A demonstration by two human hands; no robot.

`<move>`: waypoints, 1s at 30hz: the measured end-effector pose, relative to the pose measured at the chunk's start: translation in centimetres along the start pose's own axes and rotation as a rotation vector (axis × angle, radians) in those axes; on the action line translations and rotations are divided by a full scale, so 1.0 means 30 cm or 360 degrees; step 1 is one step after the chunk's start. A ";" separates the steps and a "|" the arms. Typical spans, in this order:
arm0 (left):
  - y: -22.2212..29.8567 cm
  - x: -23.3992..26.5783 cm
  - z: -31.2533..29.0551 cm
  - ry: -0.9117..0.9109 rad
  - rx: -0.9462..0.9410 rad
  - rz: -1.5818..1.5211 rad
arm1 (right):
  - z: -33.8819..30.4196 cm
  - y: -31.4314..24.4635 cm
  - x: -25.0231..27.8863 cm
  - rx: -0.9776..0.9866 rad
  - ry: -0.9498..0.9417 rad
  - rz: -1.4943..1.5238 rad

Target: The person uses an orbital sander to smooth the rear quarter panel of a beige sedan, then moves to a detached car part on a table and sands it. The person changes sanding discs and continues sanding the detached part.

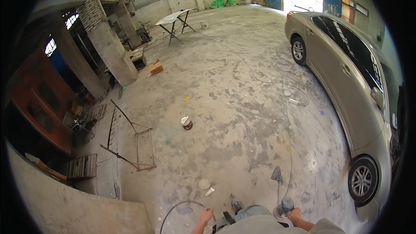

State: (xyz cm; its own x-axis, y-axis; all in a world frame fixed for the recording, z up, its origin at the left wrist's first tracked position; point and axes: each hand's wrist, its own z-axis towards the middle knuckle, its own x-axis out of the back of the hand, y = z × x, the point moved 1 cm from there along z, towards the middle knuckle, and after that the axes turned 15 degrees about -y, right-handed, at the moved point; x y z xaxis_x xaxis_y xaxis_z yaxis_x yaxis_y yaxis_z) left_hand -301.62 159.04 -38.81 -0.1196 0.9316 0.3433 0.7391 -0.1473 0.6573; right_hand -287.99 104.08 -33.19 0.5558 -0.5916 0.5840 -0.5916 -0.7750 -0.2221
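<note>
My right hand [294, 215] is closed around a dark, round-bodied power tool [287, 203], which looks like a sander with a reddish base. It is held low beside my right leg. My left hand [206, 215] hangs in front of my left side with its fingers curled. A black hose [187, 202] arcs past these fingers; whether they grip it cannot be made out. Just ahead of my shoes, a flat round disc [204, 184] and a small white tube [209, 191] lie on the floor. A dark, triangular-bladed shovel [276, 173] lies ahead of the tool.
A beige car [336, 67] stands along the right. A thin cable [289, 143] crosses the floor. A paint can [186, 123] stands mid-floor, with a metal frame stand [138, 132] to its left. Farther off are a cardboard box [155, 68] and a panel on trestles [175, 16].
</note>
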 end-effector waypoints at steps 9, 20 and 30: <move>1.025 0.311 0.662 -0.0208 -0.0479 -0.0005 | 0.260 -1.194 0.258 0.0578 0.0258 0.0267; 2.233 0.450 1.629 -0.0998 -0.0691 -0.0236 | 0.392 -2.585 0.617 0.1113 0.0173 0.0969; 3.099 0.722 2.479 -0.1628 -0.0189 -0.1055 | 0.832 -3.530 0.967 0.1237 0.0428 0.1024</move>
State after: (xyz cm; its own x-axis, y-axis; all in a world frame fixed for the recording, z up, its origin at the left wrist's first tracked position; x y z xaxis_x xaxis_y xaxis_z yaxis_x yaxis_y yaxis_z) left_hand -186.20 190.24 -20.16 0.1656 0.6616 -0.7313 0.6617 0.4753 0.5798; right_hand -194.65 163.44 -12.21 0.0642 -0.9483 0.3108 -0.1381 -0.3169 -0.9383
